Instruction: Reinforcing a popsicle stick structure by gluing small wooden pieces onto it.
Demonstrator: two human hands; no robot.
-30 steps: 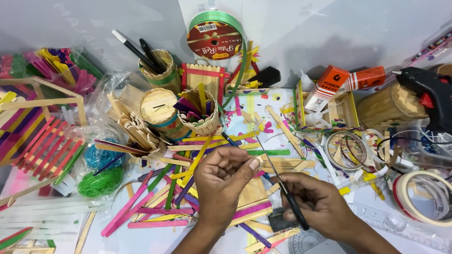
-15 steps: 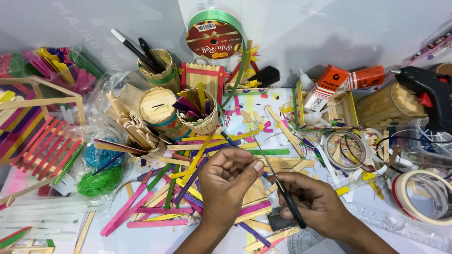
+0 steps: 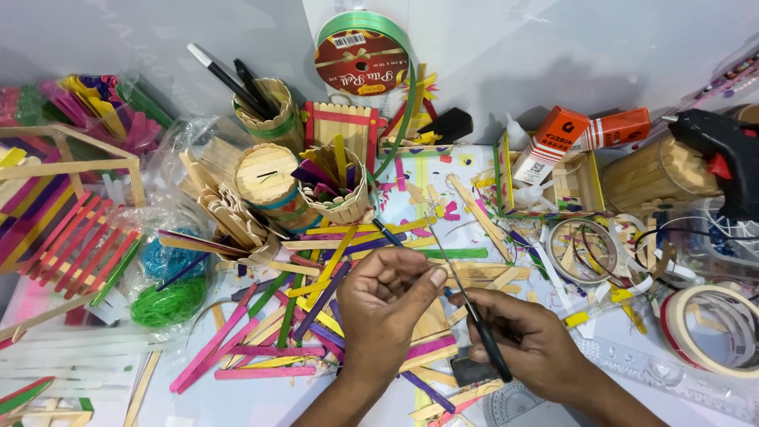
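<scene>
My right hand (image 3: 531,341) grips the black handle of a thin tool (image 3: 474,316). Its narrow metal shaft slants up and left over the table. My left hand (image 3: 389,307) is just left of it, fingers curled in and thumb tip close against the shaft; I cannot see anything inside the fist. Both hands hover over a loose heap of coloured craft sticks (image 3: 316,316) in pink, yellow, green and purple. A small dark block (image 3: 468,370) lies under my right hand.
Stick-built cups (image 3: 269,182) and a stick fence (image 3: 341,126) stand behind the heap, with a green ribbon spool (image 3: 360,55) beyond. At right are a black glue gun (image 3: 723,150), tape rolls (image 3: 711,324), an orange glue box (image 3: 553,138). Left: a coloured stick frame (image 3: 71,237) and green thread (image 3: 170,300).
Both hands stay almost in place. My left hand has closed slightly toward the tool's shaft, and the view has shifted a little.
</scene>
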